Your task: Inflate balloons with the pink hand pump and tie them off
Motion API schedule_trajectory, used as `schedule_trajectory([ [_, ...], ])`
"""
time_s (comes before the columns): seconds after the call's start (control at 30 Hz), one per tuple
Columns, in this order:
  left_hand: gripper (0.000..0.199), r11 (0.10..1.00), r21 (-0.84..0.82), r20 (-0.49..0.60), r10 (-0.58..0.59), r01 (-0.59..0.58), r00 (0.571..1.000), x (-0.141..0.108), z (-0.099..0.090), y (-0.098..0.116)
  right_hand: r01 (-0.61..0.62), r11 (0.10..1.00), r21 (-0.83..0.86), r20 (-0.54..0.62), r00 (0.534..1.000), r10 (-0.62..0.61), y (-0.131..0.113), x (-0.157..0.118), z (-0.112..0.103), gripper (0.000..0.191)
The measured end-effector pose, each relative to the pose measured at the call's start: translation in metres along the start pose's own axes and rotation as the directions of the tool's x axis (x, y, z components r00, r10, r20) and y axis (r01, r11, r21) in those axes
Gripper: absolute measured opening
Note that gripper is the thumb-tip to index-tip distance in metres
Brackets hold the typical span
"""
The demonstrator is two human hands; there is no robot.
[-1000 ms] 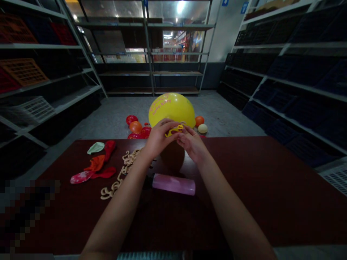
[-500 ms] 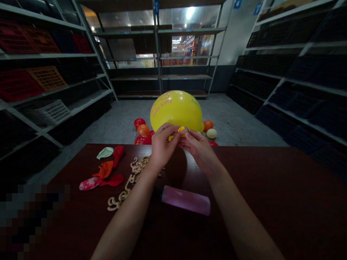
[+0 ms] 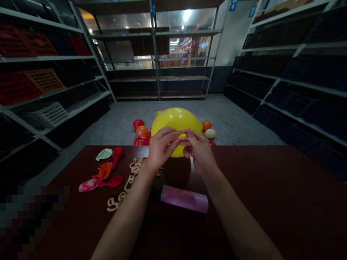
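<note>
Our left hand (image 3: 162,144) and right hand (image 3: 200,148) pinch the neck (image 3: 182,136) of the inflated yellow balloon (image 3: 177,118) over the counter's (image 3: 260,187) far edge; we can't tell if it's knotted. Limp balloons (image 3: 104,170) remain uninflated.

A storeroom or warehouse here, by the look of it: open metal shelving (image 3: 184,78) spanning the back, racks (image 3: 54,58) lining the left with plastic crates (image 3: 45,80) in red, orange, blue and white, dark bins (image 3: 306,72) filling the right-hand side, blue signs (image 3: 233,5) up on the wall (image 3: 230,38), a plain grey floor (image 3: 222,112), and a brightly lit area (image 3: 189,47) showing through the back shelves
</note>
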State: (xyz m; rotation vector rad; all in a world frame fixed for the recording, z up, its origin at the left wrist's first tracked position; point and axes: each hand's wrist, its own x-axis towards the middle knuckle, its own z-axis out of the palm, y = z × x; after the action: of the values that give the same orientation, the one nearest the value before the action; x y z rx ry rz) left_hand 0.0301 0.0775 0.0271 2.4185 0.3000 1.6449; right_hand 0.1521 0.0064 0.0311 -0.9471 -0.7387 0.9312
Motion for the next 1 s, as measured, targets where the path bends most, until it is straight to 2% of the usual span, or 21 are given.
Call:
schedule_trajectory([
  [0.13,0.018,0.984,-0.114,-0.087,-0.147,0.137,0.985,0.004,0.004,0.002,-0.03,1.0,0.006,0.027,0.999,0.03,-0.006,-0.002,0.0,0.042],
  [0.23,0.022,0.943,-0.223,-0.132,-0.278,0.245,0.951,0.006,0.008,0.001,-0.068,0.998,0.015,0.027,0.997,0.068,-0.007,-0.002,-0.003,0.041],
  [0.33,0.021,0.861,-0.363,-0.109,-0.418,0.355,0.902,0.008,0.01,0.002,-0.051,0.998,0.041,0.027,0.998,0.05,-0.008,-0.001,-0.003,0.04],
  [0.4,0.02,0.76,-0.485,-0.099,-0.54,0.433,0.836,0.009,0.01,0.003,-0.036,0.997,0.075,0.024,0.999,0.034,-0.007,-0.001,-0.003,0.04],
  [0.53,0.027,0.505,-0.655,-0.018,-0.755,0.562,0.656,0.013,0.006,0.007,-0.049,0.993,0.11,0.039,0.998,0.045,-0.006,0.001,-0.007,0.039],
  [0.6,0.032,0.398,-0.701,0.052,-0.8,0.592,0.598,0.015,0.003,0.008,-0.038,0.992,0.119,0.07,0.997,0.03,-0.004,0.003,-0.008,0.037],
  [0.7,0.037,0.273,-0.749,0.138,-0.826,0.603,0.546,0.019,0.001,0.011,-0.002,0.997,0.078,0.113,0.994,-0.007,-0.001,0.005,-0.008,0.036],
  [0.87,0.034,0.203,-0.767,0.194,-0.831,0.609,0.521,0.021,0.003,0.011,0.107,0.977,-0.184,0.108,0.99,-0.089,0.002,0.006,-0.005,0.025],
  [1.0,0.03,0.155,-0.784,0.208,-0.847,0.601,0.49,0.02,0.006,0.011,0.192,0.945,-0.266,0.105,0.98,-0.169,-0.001,0.006,-0.005,0.02],
])
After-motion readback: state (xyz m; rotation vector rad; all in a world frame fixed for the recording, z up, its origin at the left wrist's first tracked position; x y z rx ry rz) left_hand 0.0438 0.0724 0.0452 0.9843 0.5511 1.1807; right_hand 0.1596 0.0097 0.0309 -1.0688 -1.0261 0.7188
